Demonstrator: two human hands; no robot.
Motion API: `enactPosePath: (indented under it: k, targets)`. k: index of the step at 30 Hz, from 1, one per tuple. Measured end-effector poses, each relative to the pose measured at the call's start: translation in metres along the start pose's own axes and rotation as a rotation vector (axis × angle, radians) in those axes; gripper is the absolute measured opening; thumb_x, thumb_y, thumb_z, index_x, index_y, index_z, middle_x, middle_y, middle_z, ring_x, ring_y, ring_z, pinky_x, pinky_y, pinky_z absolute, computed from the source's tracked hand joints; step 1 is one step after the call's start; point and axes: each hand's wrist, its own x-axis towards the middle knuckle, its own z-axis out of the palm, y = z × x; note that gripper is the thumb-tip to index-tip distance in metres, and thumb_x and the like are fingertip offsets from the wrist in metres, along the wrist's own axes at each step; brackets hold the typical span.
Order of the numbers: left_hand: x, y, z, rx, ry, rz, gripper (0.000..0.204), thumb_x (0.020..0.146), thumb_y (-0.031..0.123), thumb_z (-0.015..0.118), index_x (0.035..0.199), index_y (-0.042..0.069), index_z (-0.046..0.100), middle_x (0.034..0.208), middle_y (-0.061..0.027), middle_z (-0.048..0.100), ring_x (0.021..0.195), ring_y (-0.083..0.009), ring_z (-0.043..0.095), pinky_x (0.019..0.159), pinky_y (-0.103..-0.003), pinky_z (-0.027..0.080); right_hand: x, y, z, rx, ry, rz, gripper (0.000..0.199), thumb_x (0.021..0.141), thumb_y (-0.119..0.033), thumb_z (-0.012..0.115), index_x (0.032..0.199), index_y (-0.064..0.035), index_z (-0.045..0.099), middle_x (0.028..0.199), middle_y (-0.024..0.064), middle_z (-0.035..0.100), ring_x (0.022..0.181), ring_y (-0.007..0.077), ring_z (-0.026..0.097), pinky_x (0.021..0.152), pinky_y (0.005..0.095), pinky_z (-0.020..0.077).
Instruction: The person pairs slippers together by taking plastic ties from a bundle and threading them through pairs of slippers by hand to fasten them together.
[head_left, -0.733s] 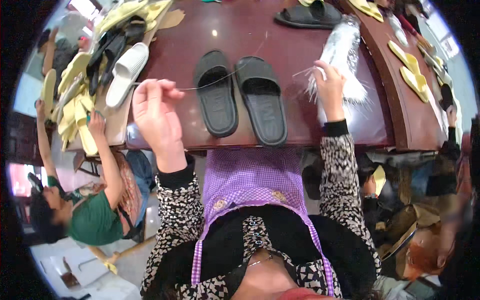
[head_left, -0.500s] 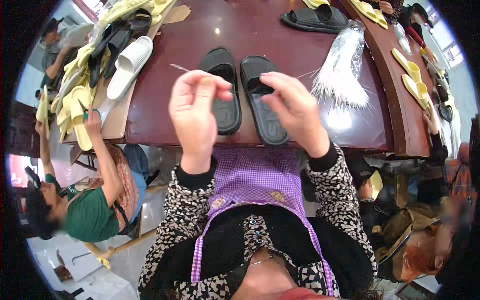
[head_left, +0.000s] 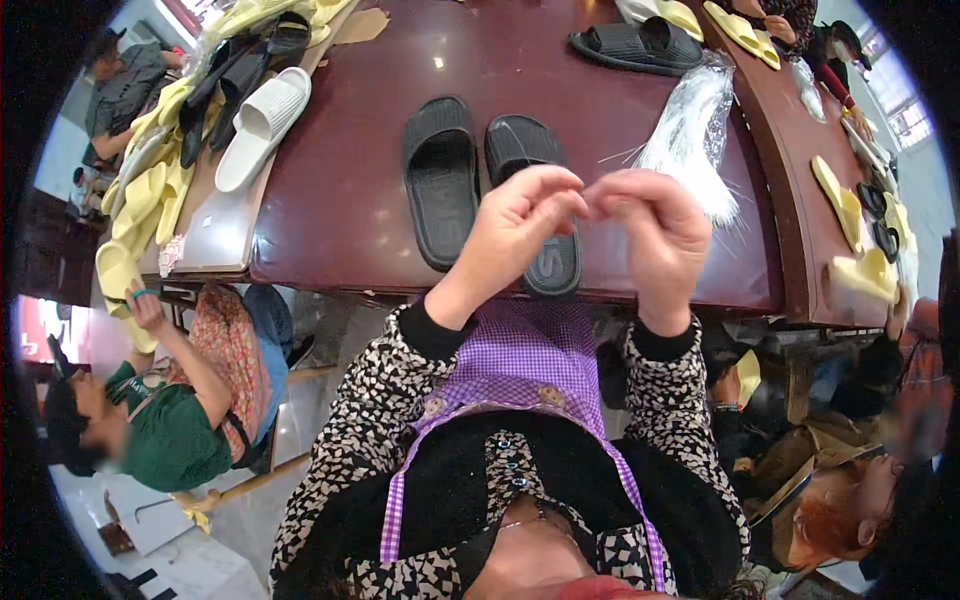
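My left hand [head_left: 520, 228] and my right hand [head_left: 665, 228] are raised over the table's near edge, fingertips pinched and meeting. Whatever lies between them is too thin to make out. Behind and below them, a pair of black slide sandals lies on the table, toes away from me. The left slide [head_left: 440, 185] shows nearly whole; the right slide [head_left: 525, 140] is partly covered by my left hand. Right of them lies a bundle of thin white strands [head_left: 685, 150], partly in clear plastic, its loose ends fanned toward me and partly hidden by my right hand.
The dark red table [head_left: 340, 200] carries another black slide [head_left: 640, 45] at the far right. A white slide [head_left: 265, 125] and piled yellow slides [head_left: 140, 205] line the left. A co-worker in green [head_left: 180, 430] holds a yellow slide at left. More slides [head_left: 840, 200] lie right.
Both hands have shifted right, and their fingertips have come together. The thin white strand that stuck out by my left hand no longer shows. The left slide is now uncovered.
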Motion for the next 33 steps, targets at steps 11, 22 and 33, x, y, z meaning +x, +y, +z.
enactPosePath:
  k: [11, 22, 33]
  targets:
    - [-0.047, 0.008, -0.012, 1.122, -0.033, 0.616, 0.014, 0.072, 0.002, 0.068, 0.083, 0.001, 0.059, 0.079, -0.012, 0.058, 0.071, -0.0285, 0.057, 0.064, -0.034, 0.047, -0.028, 0.02, -0.054, -0.097, 0.207, 0.313, 0.01, 0.088, 0.0, 0.054, 0.093, 0.0032, 0.062, 0.075, 0.0088, 0.064, 0.062, 0.0138, 0.058, 0.056, 0.025, 0.0471]
    - [-0.073, -0.028, -0.026, 1.328, -0.094, 0.447, 0.012, 0.07, 0.004, 0.067, 0.074, 0.004, 0.055, 0.072, -0.0093, 0.051, 0.065, -0.0265, 0.052, 0.061, -0.036, 0.043, -0.057, 0.084, -0.042, -0.871, -0.067, 0.408, 0.015, 0.083, -0.007, 0.057, 0.089, 0.0063, 0.063, 0.069, 0.0187, 0.063, 0.063, 0.0283, 0.064, 0.059, 0.0352, 0.0496]
    - [-0.022, -0.04, -0.069, 1.36, -0.007, 0.465, 0.013, 0.077, 0.012, 0.063, 0.073, 0.004, 0.053, 0.074, -0.0108, 0.054, 0.072, -0.0281, 0.056, 0.066, -0.038, 0.045, -0.02, 0.103, -0.011, -0.979, -0.08, 0.162, 0.017, 0.084, -0.011, 0.057, 0.09, 0.0035, 0.063, 0.08, 0.0241, 0.063, 0.078, 0.0389, 0.063, 0.07, 0.0423, 0.0499]
